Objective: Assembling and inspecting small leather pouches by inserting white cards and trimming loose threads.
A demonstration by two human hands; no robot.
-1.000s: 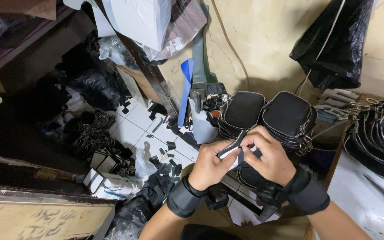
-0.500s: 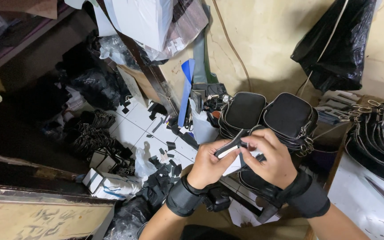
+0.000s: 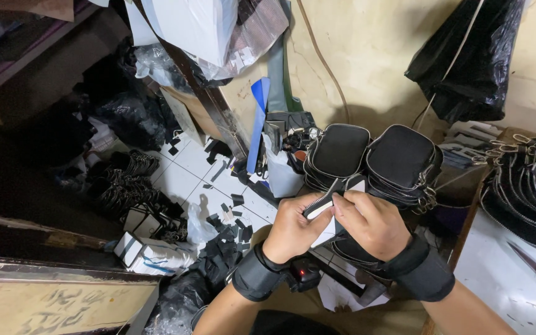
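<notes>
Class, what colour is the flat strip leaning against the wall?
Blue strip, clearest in the head view.

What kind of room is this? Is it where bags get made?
Probably a small bag-making workshop. Finished black pouches are stacked by the wall, black scraps litter the tiled floor, and the hands hold a zipper strip.

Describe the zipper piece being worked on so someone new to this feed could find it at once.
Start at the beige wall, where two finished black zippered pouches lie side by side. Just below them, the left hand and right hand meet over a short black strip of silver-toothed zipper tape. Unlike the sewn pouches, it is a loose flat strip with white backing, pinched between the fingers.
</notes>
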